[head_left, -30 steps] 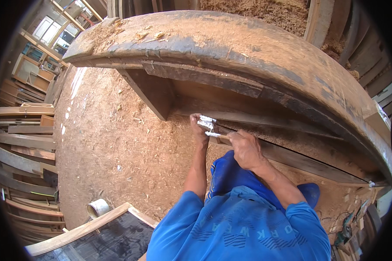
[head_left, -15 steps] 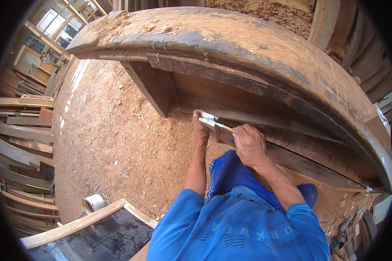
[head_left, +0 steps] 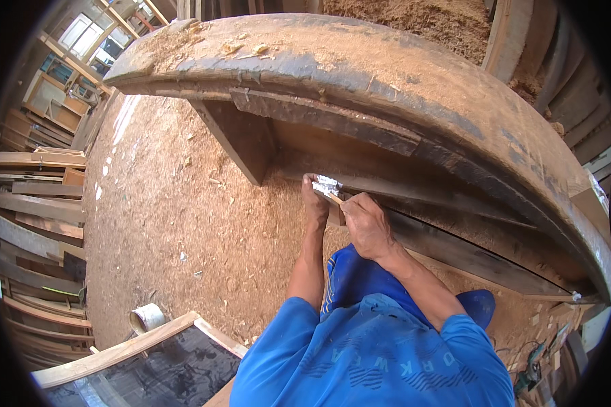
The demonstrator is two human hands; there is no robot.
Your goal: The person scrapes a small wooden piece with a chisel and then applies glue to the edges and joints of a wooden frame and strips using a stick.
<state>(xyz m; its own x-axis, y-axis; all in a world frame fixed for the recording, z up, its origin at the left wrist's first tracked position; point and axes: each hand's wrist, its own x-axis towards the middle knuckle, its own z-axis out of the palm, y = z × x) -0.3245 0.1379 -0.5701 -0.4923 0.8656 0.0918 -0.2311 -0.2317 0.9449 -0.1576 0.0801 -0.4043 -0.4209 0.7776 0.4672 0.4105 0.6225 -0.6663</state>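
My right hand (head_left: 366, 227) is closed around a thin wooden stick (head_left: 335, 199), whose far end meets a shiny white, paste-like mass (head_left: 326, 184). Close against that mass, my left hand (head_left: 313, 198) curls its fingers round something too hidden to make out. Both hands are over the near end of a long dark board (head_left: 455, 251), which runs off to the right under a large curved wooden piece (head_left: 360, 57). Sawdust and shavings lie on top of the curved piece. A wooden upright (head_left: 234, 139) stands beneath its left part.
Shavings cover the floor (head_left: 170, 203). Wood pieces (head_left: 37, 203) are stacked along the left. A white can (head_left: 146, 317) lies beside a wood-framed dark panel (head_left: 163, 366) at lower left. A green power tool (head_left: 531, 366) rests among scraps at lower right.
My right hand has moved left and slightly down, bringing the stick closer to my left hand, so less of the stick shows. My left hand stays nearly in place.
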